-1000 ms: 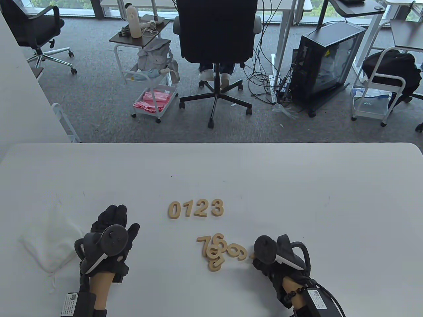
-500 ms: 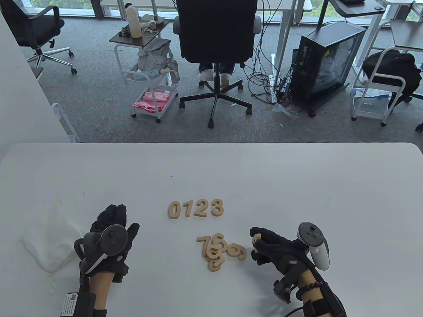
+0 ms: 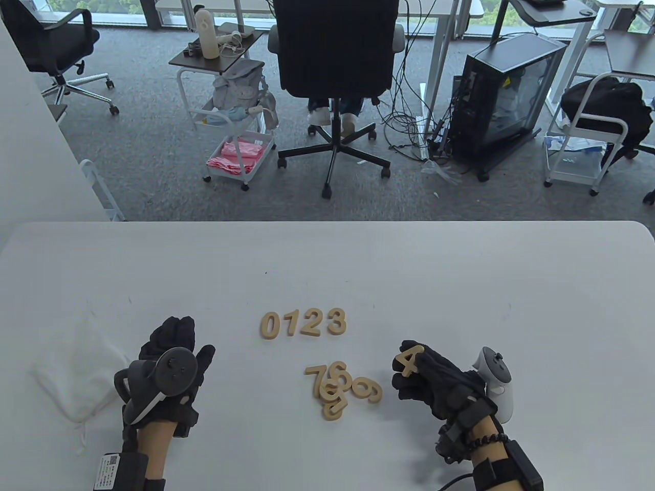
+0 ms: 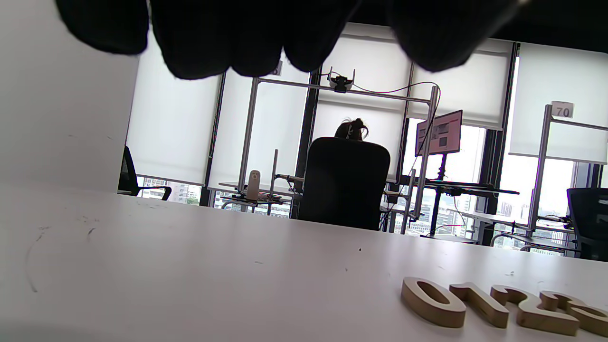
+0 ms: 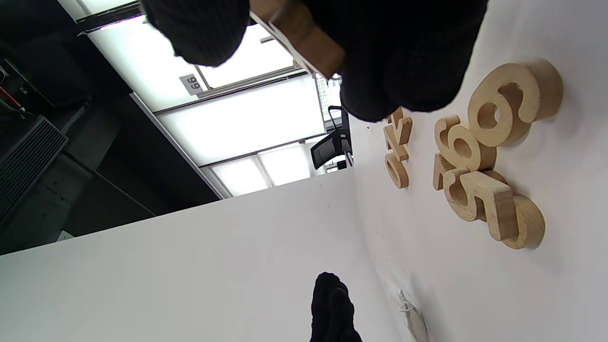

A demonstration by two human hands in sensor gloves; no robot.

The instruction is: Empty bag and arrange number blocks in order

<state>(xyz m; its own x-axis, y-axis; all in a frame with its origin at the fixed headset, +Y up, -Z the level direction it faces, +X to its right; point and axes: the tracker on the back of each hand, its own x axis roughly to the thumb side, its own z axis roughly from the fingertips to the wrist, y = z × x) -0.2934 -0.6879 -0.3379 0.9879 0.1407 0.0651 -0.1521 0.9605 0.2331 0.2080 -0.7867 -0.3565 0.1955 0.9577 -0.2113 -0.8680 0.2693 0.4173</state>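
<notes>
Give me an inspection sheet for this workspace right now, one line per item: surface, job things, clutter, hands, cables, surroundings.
Surface: white table, faint scuff marks.
Job's things: blocks 0, 1, 2, 3 in a row; loose pile of blocks nearer the person, including a 7, a 9 and a 5; block 4 off the table in the right hand; white bag lying flat at the left.
Clutter: nothing seen on the table.
Hands: left hand rests on the table beside the bag, holding nothing; right hand pinches the 4.
Cables: tangle on the floor beyond the table.
Surroundings: office chairs, carts, computer tower, seated person behind a chair.
</notes>
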